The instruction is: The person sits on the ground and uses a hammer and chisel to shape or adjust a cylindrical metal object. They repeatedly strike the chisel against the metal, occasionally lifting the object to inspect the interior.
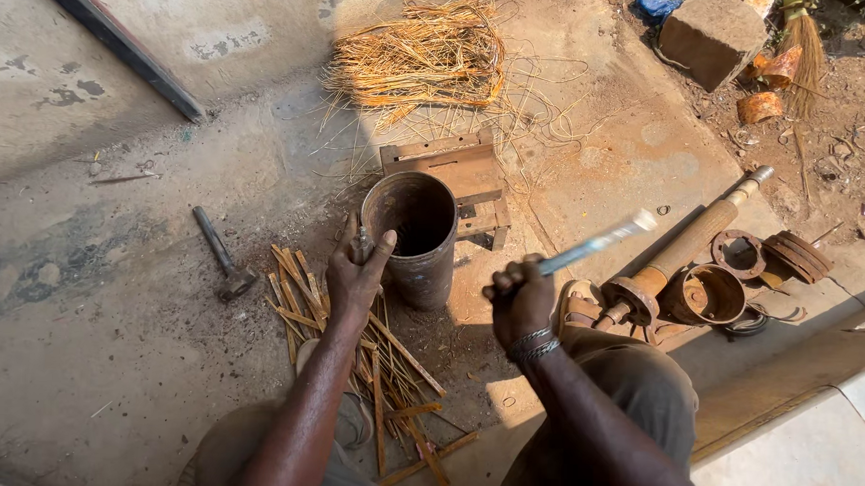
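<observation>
The left hand grips a small dark tool, closed around it, with the thumb pressed against the rim of a rusty metal cylinder that stands upright on the concrete floor. The right hand is closed in a fist around a metal rod, held up just to the right of the cylinder, its pale tip blurred and pointing away from it. A bracelet sits on that wrist.

Below and to the left of the cylinder, under the left forearm, lies a scatter of split cane strips. Behind the cylinder stands a small rusty stool, and beyond that a bundle of dry straw. A hammer lies well to the left of the cylinder. To its right lie a rusty shaft with a flange, a round hub and a ring. A stone block sits far beyond them.
</observation>
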A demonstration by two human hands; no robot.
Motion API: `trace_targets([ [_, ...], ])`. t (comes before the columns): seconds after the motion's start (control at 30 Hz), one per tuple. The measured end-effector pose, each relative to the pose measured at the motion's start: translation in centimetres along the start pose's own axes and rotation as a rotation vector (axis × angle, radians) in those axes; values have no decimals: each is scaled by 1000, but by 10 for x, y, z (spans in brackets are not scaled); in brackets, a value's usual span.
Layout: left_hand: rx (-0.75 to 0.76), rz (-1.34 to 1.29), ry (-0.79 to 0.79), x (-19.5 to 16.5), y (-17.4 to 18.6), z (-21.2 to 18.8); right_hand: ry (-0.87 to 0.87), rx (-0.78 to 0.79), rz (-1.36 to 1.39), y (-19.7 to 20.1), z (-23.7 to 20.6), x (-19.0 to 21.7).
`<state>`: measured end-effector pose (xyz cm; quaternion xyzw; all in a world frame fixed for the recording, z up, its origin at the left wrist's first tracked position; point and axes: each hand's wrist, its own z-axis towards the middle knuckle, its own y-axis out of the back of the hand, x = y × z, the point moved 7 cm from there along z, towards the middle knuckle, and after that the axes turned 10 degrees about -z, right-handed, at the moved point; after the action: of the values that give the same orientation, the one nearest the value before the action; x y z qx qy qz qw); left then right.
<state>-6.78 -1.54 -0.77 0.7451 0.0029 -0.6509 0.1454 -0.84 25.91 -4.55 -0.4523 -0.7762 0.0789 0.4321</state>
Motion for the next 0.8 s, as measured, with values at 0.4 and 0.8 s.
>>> trace_targets([
  [0.4, -178, -217, 31, 41, -36, -13, -296, 215, -286, 43, 1, -9],
  [0.8, 188, -47, -106, -17, -25, -4, -274, 449, -329, 52, 30, 30],
])
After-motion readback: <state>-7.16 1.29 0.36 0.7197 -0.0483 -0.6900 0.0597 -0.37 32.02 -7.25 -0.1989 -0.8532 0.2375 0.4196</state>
